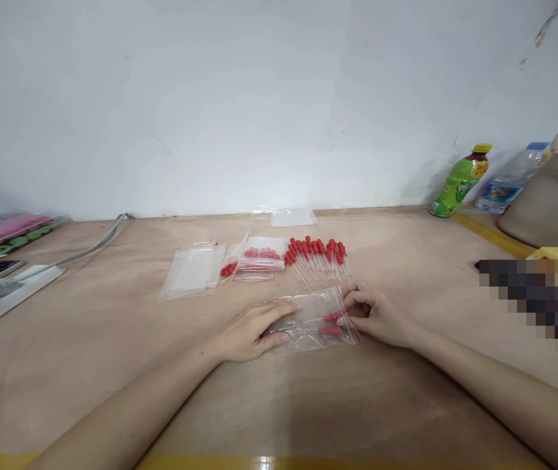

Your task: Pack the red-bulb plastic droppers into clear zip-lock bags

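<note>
A clear zip bag (303,336) lies on the wooden table with a couple of red-bulbed droppers (330,331) inside, their bulbs toward its red-lined zip end. My left hand (254,333) grips the bag's left end between thumb and fingers. At the right, my right hand (379,316) pinches the zip edge near the bulbs. Just beyond the bag, a row of loose droppers (315,251) lies with red bulbs pointing away from me. To their left rest filled zip bags (262,261) with red bulbs showing through, and a stack of flat zip bags (188,271).
Another flat bag (293,217) lies by the wall. A green bottle (459,183), a clear water bottle (511,179) and a beige container (550,189) stand at right. A grey cable (95,241), a white tray-like item (29,287) and colourful packs (9,232) occupy the left.
</note>
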